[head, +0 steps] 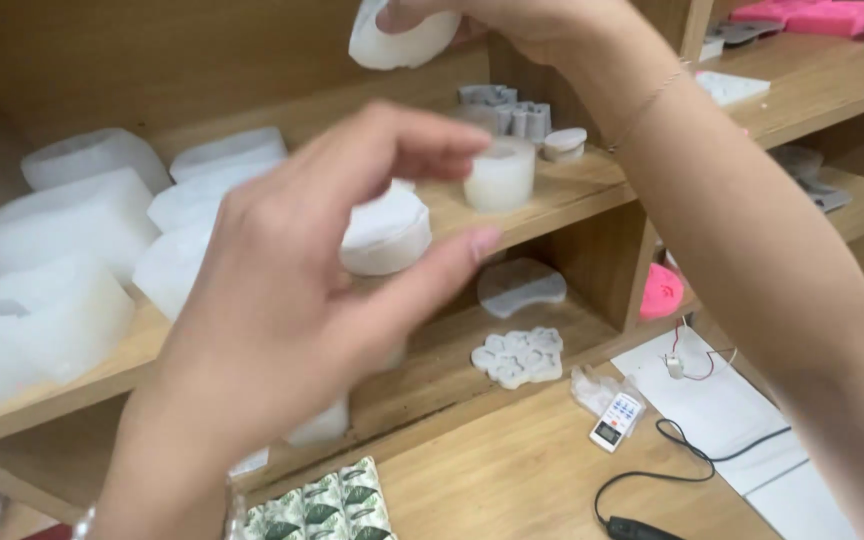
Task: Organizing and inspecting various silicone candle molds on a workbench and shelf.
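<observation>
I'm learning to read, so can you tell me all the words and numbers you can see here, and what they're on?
No words or numbers here can be read.
Small white remote-like device on the table: its screen and buttons are too small and blurred.
White moulds on the wooden shelf: no writing shows.
Leaf-patterned packets: only pictures of leaves.
</observation>
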